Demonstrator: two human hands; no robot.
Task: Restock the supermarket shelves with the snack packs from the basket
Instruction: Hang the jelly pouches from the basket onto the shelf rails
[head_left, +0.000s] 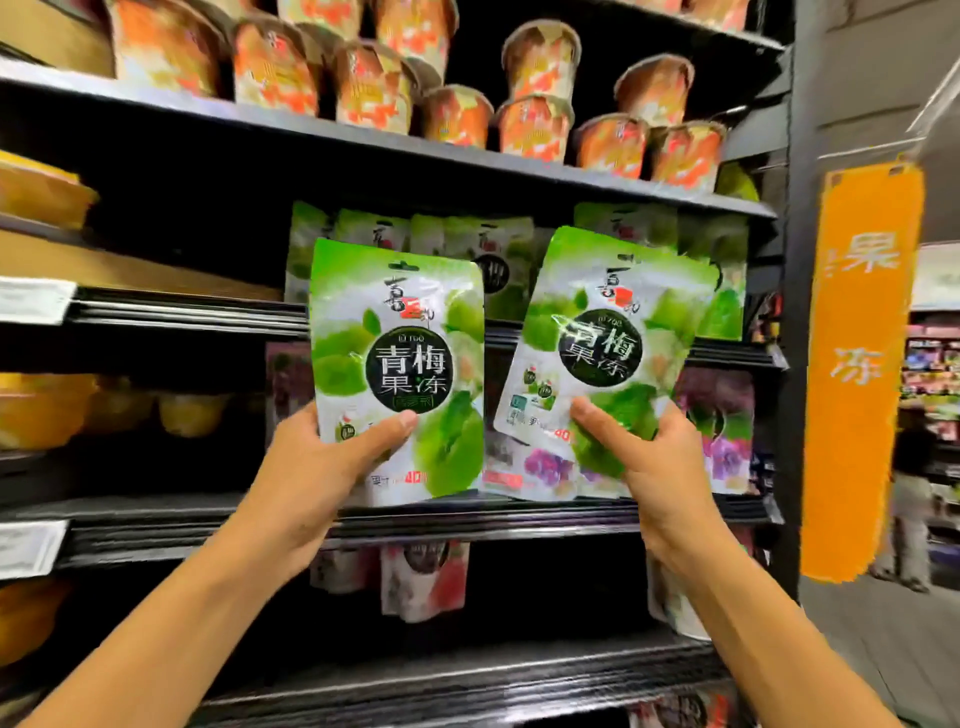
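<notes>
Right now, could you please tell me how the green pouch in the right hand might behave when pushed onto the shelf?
Probably floppy: the pouch tilts above the right hand pinching its lower edge. Its glossy film likely slips. It may topple unless leaned on shelved pouches.

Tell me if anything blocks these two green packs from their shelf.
Nothing visible does. The left hand holds the left pack, the right hand the right pack, before the shelf where matching packs stand.
</notes>
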